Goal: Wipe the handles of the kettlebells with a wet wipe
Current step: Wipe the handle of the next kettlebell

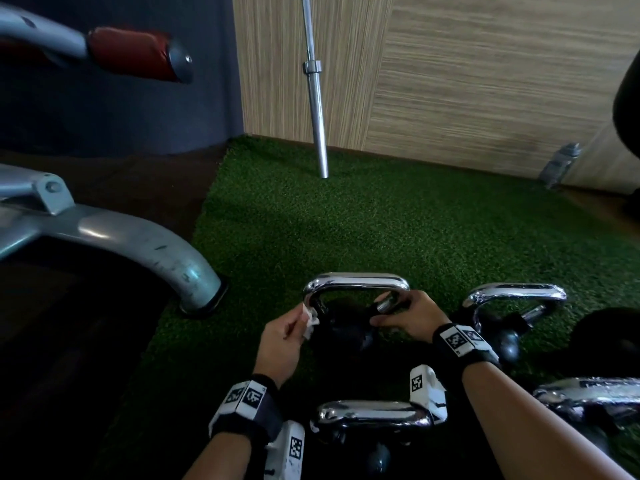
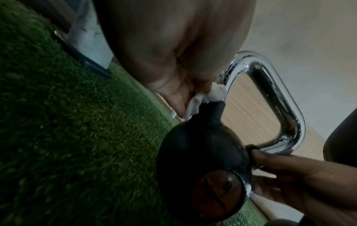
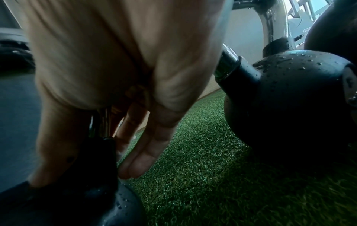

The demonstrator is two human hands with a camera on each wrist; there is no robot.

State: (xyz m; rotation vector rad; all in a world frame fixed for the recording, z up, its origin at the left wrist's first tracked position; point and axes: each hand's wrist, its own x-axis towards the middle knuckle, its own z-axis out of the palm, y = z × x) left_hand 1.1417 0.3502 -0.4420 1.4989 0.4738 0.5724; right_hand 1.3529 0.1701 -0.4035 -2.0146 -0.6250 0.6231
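A black kettlebell (image 1: 346,329) with a chrome handle (image 1: 356,284) stands on green turf in the centre of the head view. My left hand (image 1: 304,315) pinches a crumpled white wet wipe (image 1: 310,319) and holds it against the left leg of the handle. The left wrist view shows the wipe (image 2: 204,97) bunched where the handle (image 2: 280,99) meets the black body (image 2: 203,152). My right hand (image 1: 384,311) grips the right leg of the handle at its base. In the right wrist view, thumb and fingers (image 3: 139,152) sit on either side of the black horn (image 3: 92,152).
Three more chrome-handled kettlebells stand close by: one on the right (image 1: 516,296), one near my wrists (image 1: 374,414), one at the far right (image 1: 588,393). A grey machine leg (image 1: 156,251) lands at the turf's left edge. A barbell (image 1: 317,109) leans on the wooden wall.
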